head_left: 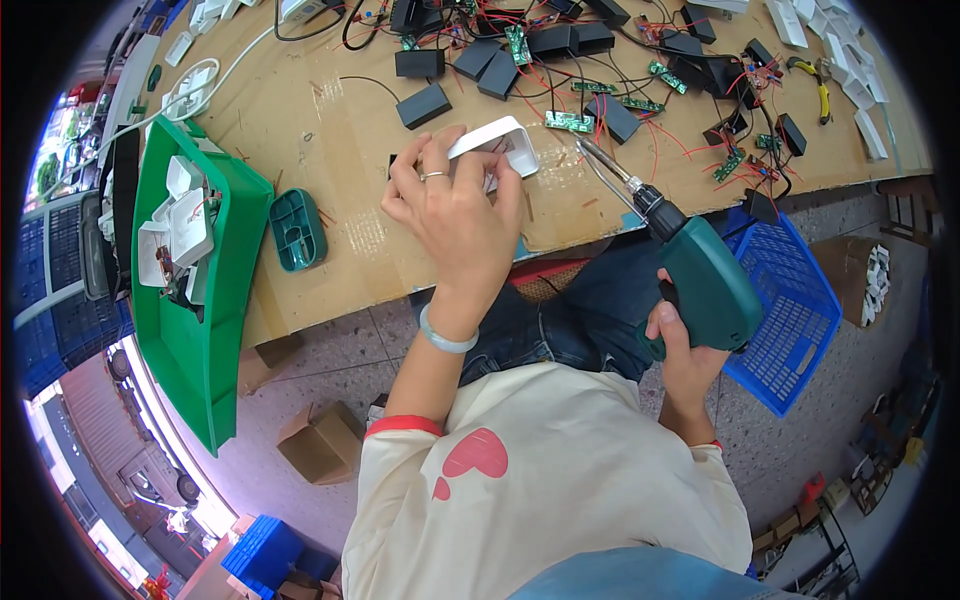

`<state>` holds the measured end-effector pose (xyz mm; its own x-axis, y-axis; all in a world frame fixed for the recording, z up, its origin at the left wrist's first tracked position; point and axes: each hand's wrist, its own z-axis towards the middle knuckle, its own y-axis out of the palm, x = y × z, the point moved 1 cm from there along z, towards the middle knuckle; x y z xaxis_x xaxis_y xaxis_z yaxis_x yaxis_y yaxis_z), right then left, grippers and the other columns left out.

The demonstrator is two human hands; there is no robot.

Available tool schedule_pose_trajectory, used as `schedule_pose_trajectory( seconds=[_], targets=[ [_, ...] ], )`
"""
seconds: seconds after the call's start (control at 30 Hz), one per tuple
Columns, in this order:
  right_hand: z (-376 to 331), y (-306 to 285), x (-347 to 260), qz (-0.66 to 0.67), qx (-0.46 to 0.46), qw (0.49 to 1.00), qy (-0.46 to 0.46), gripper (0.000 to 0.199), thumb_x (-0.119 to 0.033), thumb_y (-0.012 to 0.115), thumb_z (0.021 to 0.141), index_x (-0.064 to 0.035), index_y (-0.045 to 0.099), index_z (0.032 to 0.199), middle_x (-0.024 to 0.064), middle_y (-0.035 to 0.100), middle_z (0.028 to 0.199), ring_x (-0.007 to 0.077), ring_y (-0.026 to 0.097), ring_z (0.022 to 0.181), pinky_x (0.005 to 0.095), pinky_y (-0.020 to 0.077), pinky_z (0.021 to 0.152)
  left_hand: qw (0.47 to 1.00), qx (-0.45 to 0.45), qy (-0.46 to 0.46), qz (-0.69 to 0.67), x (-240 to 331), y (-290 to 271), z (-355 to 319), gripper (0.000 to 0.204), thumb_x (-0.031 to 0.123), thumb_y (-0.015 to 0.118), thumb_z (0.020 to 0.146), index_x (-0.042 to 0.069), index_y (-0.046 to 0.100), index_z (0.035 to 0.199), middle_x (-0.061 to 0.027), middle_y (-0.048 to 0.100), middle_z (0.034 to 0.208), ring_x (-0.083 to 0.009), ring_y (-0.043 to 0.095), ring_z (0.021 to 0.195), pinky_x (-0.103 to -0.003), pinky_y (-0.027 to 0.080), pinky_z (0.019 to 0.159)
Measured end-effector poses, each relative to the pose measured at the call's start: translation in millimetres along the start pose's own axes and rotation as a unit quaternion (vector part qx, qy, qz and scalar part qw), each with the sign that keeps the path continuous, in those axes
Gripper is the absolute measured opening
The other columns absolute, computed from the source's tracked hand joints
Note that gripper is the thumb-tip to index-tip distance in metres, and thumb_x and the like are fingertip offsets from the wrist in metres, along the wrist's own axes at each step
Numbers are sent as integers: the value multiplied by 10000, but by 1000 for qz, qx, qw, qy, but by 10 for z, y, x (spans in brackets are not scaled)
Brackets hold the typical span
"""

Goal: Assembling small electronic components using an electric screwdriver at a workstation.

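My left hand (455,205) rests on the cardboard-covered table with its fingers curled round an open white plastic case (519,150). Part of the case's inside is covered by the fingers. A ring and a pale bangle show on this hand and wrist. In my right hand (685,350) is a dark green electric drill (705,280), gripped by its handle. Its black chuck and long metal bit point up and left, the tip a little to the right of the case. Beyond the tip lies a green circuit board (569,121).
A tangle of black boxes (423,105), circuit boards and red wires covers the far side. White case parts (850,75) and yellow-handled pliers (822,98) lie far right. At left stand a green bin (220,370) and a small green compartment tray (297,230). A blue basket (785,320) sits below right.
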<state>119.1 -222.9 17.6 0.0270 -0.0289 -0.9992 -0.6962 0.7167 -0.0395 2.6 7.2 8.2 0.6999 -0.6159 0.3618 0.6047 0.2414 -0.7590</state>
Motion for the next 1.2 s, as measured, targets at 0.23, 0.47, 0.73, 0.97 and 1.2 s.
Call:
schedule_pose_trajectory(
  seconds=[0.23, 0.47, 0.73, 0.97, 1.2],
  targets=[
    [-2, 11, 2, 6, 11, 1000, 13, 405, 81, 593, 937, 81, 557, 1341, 213, 685, 1240, 128, 585, 657, 269, 503, 599, 1000, -10, -2, 3, 10, -20, 7, 68, 160, 772, 774, 98, 745, 778, -65, 695, 1213, -344, 528, 1242, -520, 318, 1022],
    [-2, 14, 0, 2, 9, 1000, 12, 408, 84, 596, 939, 75, 557, 1345, 213, 685, 1238, 127, 588, 661, 265, 505, 599, 1000, -7, -7, 1, 16, -15, 11, 71, 160, 770, 778, 94, 743, 780, -68, 693, 1214, -347, 527, 1241, -522, 317, 1029],
    [6, 7, 1, -1, 2, 1000, -3, 415, 83, 590, 940, 73, 554, 1353, 214, 685, 1238, 126, 591, 665, 264, 508, 600, 1000, -6, 1, 3, 4, -7, 16, 96, 159, 764, 806, 74, 734, 839, -91, 690, 1204, -347, 537, 1225, -519, 317, 1024],
    [18, 21, -26, -4, 7, 1000, 12, 417, 83, 591, 936, 71, 560, 1351, 213, 685, 1239, 126, 594, 669, 263, 510, 604, 1000, 3, -6, 8, -32, -10, 39, 113, 165, 768, 817, 71, 716, 850, -98, 688, 1193, -330, 554, 1171, -500, 326, 1010],
    [39, 28, -65, -6, 14, 1000, 1, 404, 78, 593, 935, 75, 559, 1337, 214, 687, 1234, 119, 583, 652, 265, 510, 614, 997, 28, -34, -66, -210, -173, 137, 119, 127, 794, 815, 67, 713, 878, -84, 694, 1165, -289, 585, 1102, -441, 364, 980]
  ],
)
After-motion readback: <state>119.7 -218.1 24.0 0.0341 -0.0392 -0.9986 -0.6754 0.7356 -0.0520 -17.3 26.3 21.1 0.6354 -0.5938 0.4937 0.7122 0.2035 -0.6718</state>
